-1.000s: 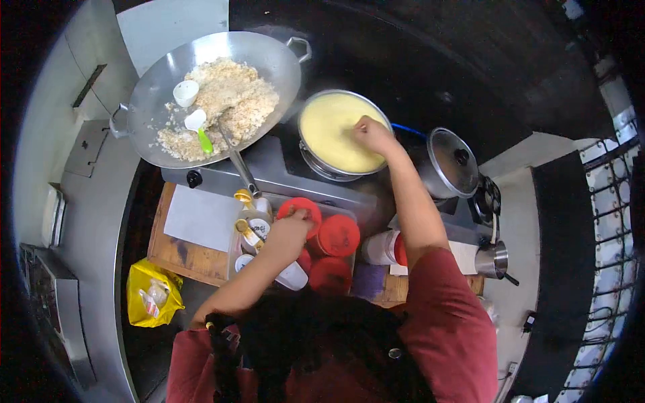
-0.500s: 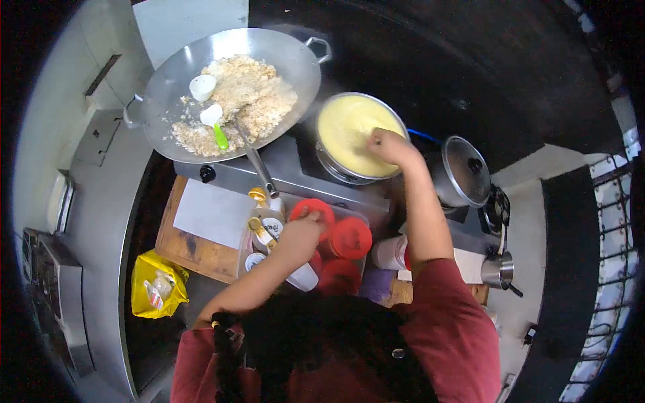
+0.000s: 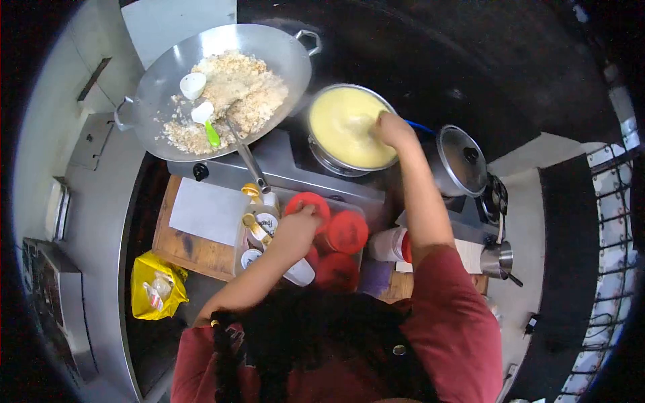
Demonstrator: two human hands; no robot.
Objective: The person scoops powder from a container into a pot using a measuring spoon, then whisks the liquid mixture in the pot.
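Observation:
My right hand (image 3: 395,131) is closed above the right part of a pot (image 3: 336,168) full of pale yellow liquid (image 3: 339,121). Whatever its fingers hold is hidden from this angle. My left hand (image 3: 295,232) lies over a red-lidded jar (image 3: 306,201), its fingers loosely bent against the lid. More red-lidded jars (image 3: 347,232) stand beside it in a clear plastic bin (image 3: 282,191). Close to the left wrist, the bin also holds a golden measuring spoon (image 3: 256,226) and a yellow-capped bottle (image 3: 251,190).
At upper left a large wok (image 3: 151,84) holds crumbly rice-like food (image 3: 262,94), a metal-handled turner (image 3: 252,164), a white cup (image 3: 193,85) and a green-handled spoon (image 3: 212,134). A lidded pot (image 3: 462,161) stands right. White paper (image 3: 207,209) and a yellow bag (image 3: 144,289) are left.
My right hand has shifted slightly within the pot's right side, and the liquid's surface now swirls. The left hand stays at the red lid. The whole view has shifted a little.

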